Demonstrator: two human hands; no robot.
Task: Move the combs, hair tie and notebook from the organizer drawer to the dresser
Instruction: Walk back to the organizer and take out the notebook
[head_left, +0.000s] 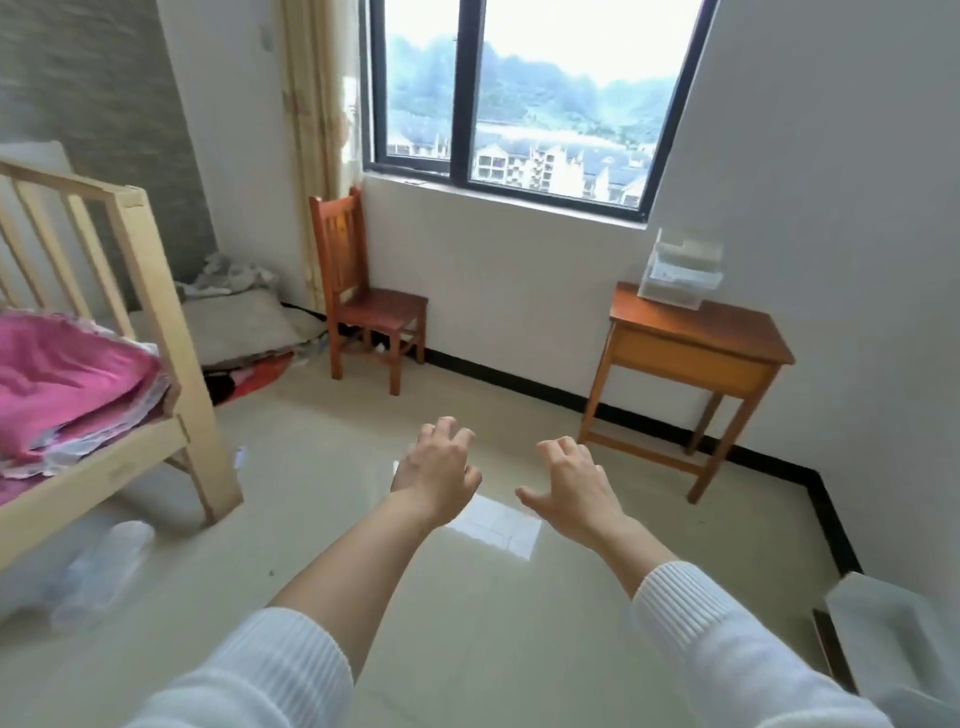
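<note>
A small wooden dresser table stands against the white wall at the right. On its back left corner sits a clear plastic organizer with drawers; I cannot make out what is inside. My left hand and my right hand are stretched out in front of me over the floor, well short of the table. Both hold nothing, with fingers apart and curled. No comb, hair tie or notebook is visible.
A wooden chair stands under the window at the back. A pale wooden bed frame with pink bedding is at the left, cushions and clutter behind it. Glossy tiled floor lies between me and the table. A white object is at the lower right.
</note>
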